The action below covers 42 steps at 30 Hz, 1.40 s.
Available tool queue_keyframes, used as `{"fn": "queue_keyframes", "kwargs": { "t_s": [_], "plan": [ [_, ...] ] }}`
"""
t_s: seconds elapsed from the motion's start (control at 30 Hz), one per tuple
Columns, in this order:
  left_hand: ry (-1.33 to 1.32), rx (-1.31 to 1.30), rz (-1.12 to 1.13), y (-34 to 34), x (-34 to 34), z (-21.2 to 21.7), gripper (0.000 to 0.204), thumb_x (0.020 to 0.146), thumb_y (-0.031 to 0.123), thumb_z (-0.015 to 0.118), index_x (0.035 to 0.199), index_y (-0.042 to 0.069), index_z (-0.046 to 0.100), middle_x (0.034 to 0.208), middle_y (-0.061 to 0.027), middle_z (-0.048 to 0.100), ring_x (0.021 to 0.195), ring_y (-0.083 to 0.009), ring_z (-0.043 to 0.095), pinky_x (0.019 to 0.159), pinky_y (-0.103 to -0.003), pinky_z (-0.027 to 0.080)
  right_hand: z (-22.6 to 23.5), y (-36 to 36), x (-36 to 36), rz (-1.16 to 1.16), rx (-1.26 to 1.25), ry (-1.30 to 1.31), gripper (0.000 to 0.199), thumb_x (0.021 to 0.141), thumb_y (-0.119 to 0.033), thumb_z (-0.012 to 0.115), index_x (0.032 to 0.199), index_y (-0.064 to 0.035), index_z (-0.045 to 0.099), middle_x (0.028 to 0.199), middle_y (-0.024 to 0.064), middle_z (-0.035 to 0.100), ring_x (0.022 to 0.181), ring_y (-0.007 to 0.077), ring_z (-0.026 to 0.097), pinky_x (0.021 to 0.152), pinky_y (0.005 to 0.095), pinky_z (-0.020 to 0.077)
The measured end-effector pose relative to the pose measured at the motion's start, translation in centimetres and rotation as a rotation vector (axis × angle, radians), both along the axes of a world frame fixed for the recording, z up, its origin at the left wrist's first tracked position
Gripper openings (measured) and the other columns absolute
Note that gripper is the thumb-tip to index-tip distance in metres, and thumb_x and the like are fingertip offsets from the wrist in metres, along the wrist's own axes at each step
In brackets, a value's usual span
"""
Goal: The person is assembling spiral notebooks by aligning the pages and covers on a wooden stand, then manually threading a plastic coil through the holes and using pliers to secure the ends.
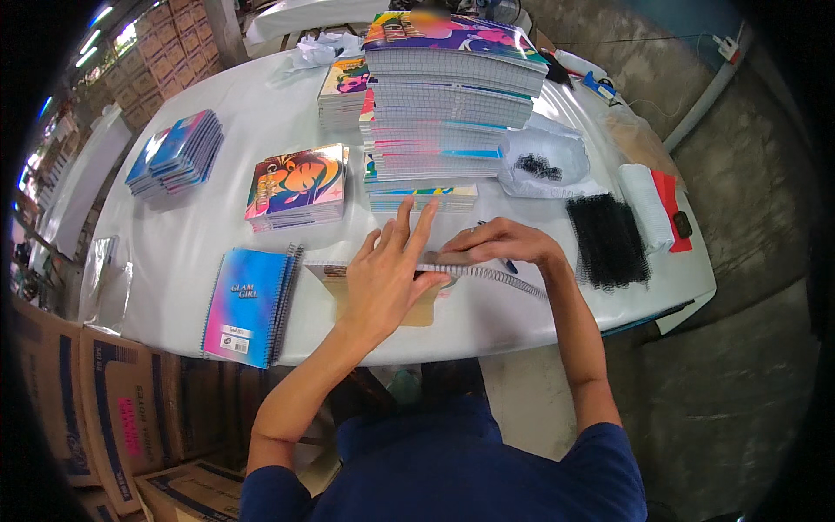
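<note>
My left hand point(383, 274) steadies a notebook point(416, 311) at the table's near edge, its fingers spread past the spine and its thumb on the near side. The notebook is tilted, and part of its brown card shows below my hand. My right hand point(504, 242) is closed at the spine, fingertips on a dark spiral coil point(496, 275). Loose coil trails out to the right beneath that hand. A slim dark object point(511, 266) lies partly hidden under it. Left of my left hand, a blue-and-pink spiral notebook point(246, 304) rests on another bound one.
A tall stack of notebooks point(452, 109) stands ahead, with a shorter pile point(296, 187) to its left. Blue notebooks point(178, 152) sit far left. Black coils point(609, 242) lie right, near white paper holding small black pieces point(539, 165). Cardboard boxes point(130, 418) crowd the lower left.
</note>
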<state>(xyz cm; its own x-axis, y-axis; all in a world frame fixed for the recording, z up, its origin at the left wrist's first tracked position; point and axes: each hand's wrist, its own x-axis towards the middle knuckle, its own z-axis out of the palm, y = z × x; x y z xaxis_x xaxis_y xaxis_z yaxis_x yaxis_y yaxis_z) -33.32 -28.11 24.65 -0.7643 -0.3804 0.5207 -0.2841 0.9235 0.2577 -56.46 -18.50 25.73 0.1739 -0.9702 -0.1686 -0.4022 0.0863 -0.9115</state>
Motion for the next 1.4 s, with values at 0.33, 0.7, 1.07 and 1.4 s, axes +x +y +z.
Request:
{"fn": "queue_keyframes", "kwargs": {
  "t_s": [0.33, 0.7, 1.07, 1.4],
  "plan": [
    [-0.009, 0.01, 0.023, -0.4, 0.6, 0.2, 0.098, 0.068, 0.046, 0.074, 0.15, 0.019, 0.027, 0.146, -0.018, 0.04, 0.118, -0.0297, 0.055, 0.098, -0.044, 0.045, -2.7, -0.6, -1.0, 0.028, -0.164, -0.235, 0.052, 0.086, -0.035, 0.064, 0.121, 0.0039, 0.063, 0.123, 0.0187, 0.062, 0.116, 0.0278, 0.057, 0.103, 0.0367, 0.0394],
    [-0.015, 0.043, 0.072, -1.3, 1.7, 0.0, 0.101, 0.066, 0.044, 0.078, 0.15, 0.02, 0.027, 0.15, -0.0135, 0.036, 0.123, -0.0303, 0.052, 0.101, -0.048, 0.044, -2.5, -1.6, 0.8, 0.051, -0.125, -0.591, 0.053, 0.087, -0.038, 0.067, 0.121, 0.0027, 0.063, 0.118, 0.0149, 0.066, 0.11, 0.0244, 0.061, 0.099, 0.033, 0.0434],
    [0.022, 0.036, 0.079, -2.0, 2.4, -0.3, 0.102, 0.064, 0.044, 0.079, 0.15, 0.021, 0.029, 0.152, -0.0103, 0.035, 0.12, -0.0307, 0.054, 0.1, -0.049, 0.045, -1.8, -3.4, 1.7, 0.058, -0.065, 0.003, 0.055, 0.089, -0.04, 0.063, 0.126, -0.0001, 0.06, 0.125, 0.0126, 0.063, 0.111, 0.0246, 0.06, 0.099, 0.035, 0.0438],
    [-0.018, 0.047, 0.113, -2.4, 3.4, 0.2, 0.102, 0.065, 0.043, 0.078, 0.15, 0.023, 0.026, 0.151, -0.0102, 0.035, 0.121, -0.0304, 0.053, 0.101, -0.051, 0.043, -2.0, -3.9, 2.3, -0.017, -0.107, -0.482, 0.055, 0.09, -0.039, 0.061, 0.121, 0.0058, 0.061, 0.123, 0.0156, 0.063, 0.113, 0.0259, 0.058, 0.1, 0.0361, 0.0418]
  ]
}}
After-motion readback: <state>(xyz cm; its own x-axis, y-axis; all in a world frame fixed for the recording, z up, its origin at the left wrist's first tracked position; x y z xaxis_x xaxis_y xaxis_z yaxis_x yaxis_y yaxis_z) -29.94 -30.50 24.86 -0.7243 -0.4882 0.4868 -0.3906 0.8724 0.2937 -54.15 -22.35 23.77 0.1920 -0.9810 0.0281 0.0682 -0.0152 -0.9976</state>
